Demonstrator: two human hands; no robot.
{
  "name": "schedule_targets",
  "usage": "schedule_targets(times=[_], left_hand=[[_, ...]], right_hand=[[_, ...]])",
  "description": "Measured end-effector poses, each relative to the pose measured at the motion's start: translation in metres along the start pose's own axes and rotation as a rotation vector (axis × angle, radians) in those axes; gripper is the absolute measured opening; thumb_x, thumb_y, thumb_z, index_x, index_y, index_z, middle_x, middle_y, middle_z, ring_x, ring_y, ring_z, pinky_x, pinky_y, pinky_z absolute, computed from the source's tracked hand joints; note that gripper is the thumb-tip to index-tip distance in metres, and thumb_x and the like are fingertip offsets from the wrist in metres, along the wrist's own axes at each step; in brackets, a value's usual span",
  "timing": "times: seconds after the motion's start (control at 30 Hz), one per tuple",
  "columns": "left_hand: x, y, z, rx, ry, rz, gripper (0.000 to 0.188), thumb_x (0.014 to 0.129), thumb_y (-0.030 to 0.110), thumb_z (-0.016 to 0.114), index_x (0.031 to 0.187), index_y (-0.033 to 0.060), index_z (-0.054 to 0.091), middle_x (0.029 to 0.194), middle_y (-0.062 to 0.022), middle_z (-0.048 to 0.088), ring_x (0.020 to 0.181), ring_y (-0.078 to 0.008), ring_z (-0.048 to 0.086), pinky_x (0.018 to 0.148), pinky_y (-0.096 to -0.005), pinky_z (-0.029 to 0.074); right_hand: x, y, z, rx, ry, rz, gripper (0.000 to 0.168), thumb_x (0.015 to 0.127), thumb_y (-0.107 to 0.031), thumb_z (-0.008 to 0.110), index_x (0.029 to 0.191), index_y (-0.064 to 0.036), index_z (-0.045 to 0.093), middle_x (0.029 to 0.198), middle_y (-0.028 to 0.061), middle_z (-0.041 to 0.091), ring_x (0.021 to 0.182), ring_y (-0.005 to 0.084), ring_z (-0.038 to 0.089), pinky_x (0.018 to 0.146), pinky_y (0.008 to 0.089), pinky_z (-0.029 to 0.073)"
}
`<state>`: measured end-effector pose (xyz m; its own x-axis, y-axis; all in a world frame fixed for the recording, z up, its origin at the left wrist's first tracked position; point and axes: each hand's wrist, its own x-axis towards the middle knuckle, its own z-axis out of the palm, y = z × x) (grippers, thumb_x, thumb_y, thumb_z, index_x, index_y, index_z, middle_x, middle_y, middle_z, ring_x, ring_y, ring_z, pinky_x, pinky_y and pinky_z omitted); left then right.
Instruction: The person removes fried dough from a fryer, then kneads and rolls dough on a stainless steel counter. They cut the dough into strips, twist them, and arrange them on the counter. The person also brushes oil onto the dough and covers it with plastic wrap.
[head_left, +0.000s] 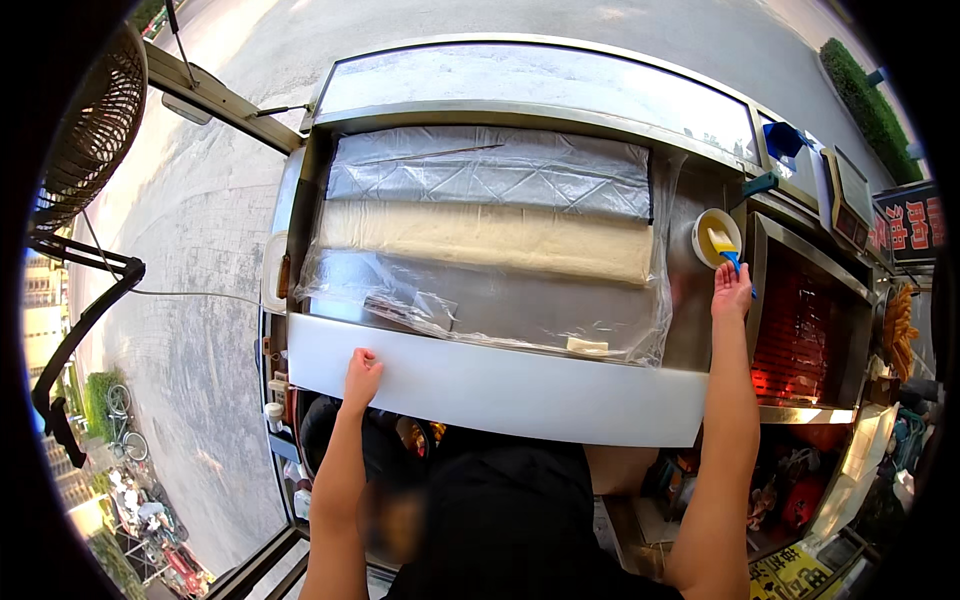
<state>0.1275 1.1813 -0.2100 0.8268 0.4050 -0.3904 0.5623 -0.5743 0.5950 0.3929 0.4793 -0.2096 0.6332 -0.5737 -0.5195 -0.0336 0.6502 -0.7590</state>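
Note:
My right hand (731, 291) grips the blue handle of a brush (729, 253). The brush head dips into a white bowl (697, 241) of yellowish liquid that looks like oil. With fingers curled and nothing visible in them, my left hand (363, 371) rests at the left part of a long white cutting board (510, 386). Beyond the board, a long slab of pale dough (480, 238) lies under clear plastic film (517, 300). A quilted silver cover (487, 174) is over its far side, with a thin stick (442, 154) on top. A small dough piece (587, 346) sits near the board.
Right of the bowl is a metal-framed fryer (795, 322) with dark reddish contents. Fried dough sticks (900, 330) stand at the far right, near a scale (851, 199). A glass panel (540, 82) borders the counter's far side. A fan (94, 127) hangs at left.

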Motion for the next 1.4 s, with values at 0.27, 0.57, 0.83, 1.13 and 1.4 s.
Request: schedule_targets(times=[0.27,0.57,0.83,1.13,1.4], left_hand=[[0.026,0.023,-0.031,-0.358,-0.015,-0.407,0.023,0.087,0.021,0.061,0.102,0.0035,0.058,0.078,-0.0033,0.059,0.056,-0.0087,0.053,0.043,-0.0235,0.040],[0.136,0.026,-0.060,-0.901,0.250,-0.655,0.028,0.090,0.035,0.063,0.094,0.0081,0.057,0.071,-0.0016,0.055,0.054,-0.0104,0.049,0.042,-0.0232,0.037],[0.179,0.061,-0.105,-1.182,0.124,-0.395,0.014,0.086,0.007,0.053,0.073,0.0114,0.050,0.062,0.0021,0.049,0.050,-0.0079,0.044,0.042,-0.0249,0.034],[0.260,0.134,-0.098,-0.794,0.280,-0.144,0.034,0.090,0.020,0.059,0.116,0.0019,0.048,0.091,-0.0095,0.060,0.073,-0.0164,0.058,0.067,-0.0301,0.051],[0.248,0.047,-0.108,0.743,0.208,0.470,0.072,0.071,-0.002,0.059,0.139,0.0099,0.038,0.134,-0.0131,0.046,0.129,-0.0327,0.039,0.106,-0.0421,0.033]], right_hand=[[-0.105,0.056,-0.083,-1.080,-0.133,-0.132,0.045,0.088,-0.030,0.067,0.118,0.001,0.056,0.087,0.0036,0.062,0.075,0.0119,0.057,0.068,0.0279,0.048],[-0.162,0.076,-0.090,-1.681,-0.386,-0.306,0.027,0.088,-0.024,0.059,0.075,-0.001,0.059,0.059,0.0016,0.055,0.059,0.0117,0.053,0.057,0.0275,0.044],[-0.143,0.019,-0.031,-0.175,-0.236,0.339,0.019,0.091,-0.019,0.045,0.077,-0.009,0.053,0.079,0.0074,0.064,0.069,0.0195,0.060,0.072,0.0393,0.054],[-0.071,0.049,0.065,-0.875,-0.403,-0.222,0.034,0.081,-0.009,0.053,0.115,-0.003,0.053,0.118,0.0162,0.059,0.115,0.0295,0.054,0.102,0.0447,0.040],[-0.114,0.069,0.060,-2.023,-0.786,-1.148,0.066,0.066,-0.003,0.062,0.130,-0.004,0.048,0.126,0.0201,0.052,0.126,0.0363,0.043,0.106,0.0462,0.035]])
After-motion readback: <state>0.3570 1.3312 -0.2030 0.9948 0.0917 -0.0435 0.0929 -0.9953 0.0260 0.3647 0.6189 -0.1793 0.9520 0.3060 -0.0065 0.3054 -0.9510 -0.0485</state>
